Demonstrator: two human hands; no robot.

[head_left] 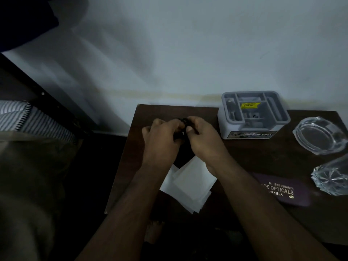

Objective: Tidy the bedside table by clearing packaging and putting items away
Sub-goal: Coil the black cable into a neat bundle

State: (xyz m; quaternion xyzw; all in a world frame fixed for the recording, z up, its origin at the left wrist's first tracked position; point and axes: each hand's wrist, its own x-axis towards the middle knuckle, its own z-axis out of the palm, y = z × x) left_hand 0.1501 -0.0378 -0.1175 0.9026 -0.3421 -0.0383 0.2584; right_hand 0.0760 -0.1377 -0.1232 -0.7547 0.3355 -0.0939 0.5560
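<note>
Both hands meet above the far-left part of the bedside table [244, 162]. The left hand [162, 136] and the right hand [201, 136] have their fingers curled around a small black item [183, 127], held between them just above the tabletop. The item is dark and mostly hidden by the fingers; its coiled outline suggests a cord or band, but this cannot be confirmed.

Directly below the wrists lie white paper sheets [190, 187], overlapping and partly unfolded; these are likely the packaging to be cleared. To the right of the hands, against the wall, stands a grey compartment organiser [254, 117] with a yellow price sticker. Further right sit a glass ashtray [320, 136] and a second cut-glass piece [331, 176]. A purple spectacle case [282, 191] lies near the front right, beside the right forearm.

The step in hand appears to be gathering the black item into a compact form before it is put away. Recommended procedure: keep both grips firm and work close above the tabletop so that a slip does not send the item to the floor. Finish the bundle before releasing either hand. When moving toward the organiser, keep the right forearm clear of the glassware.
</note>
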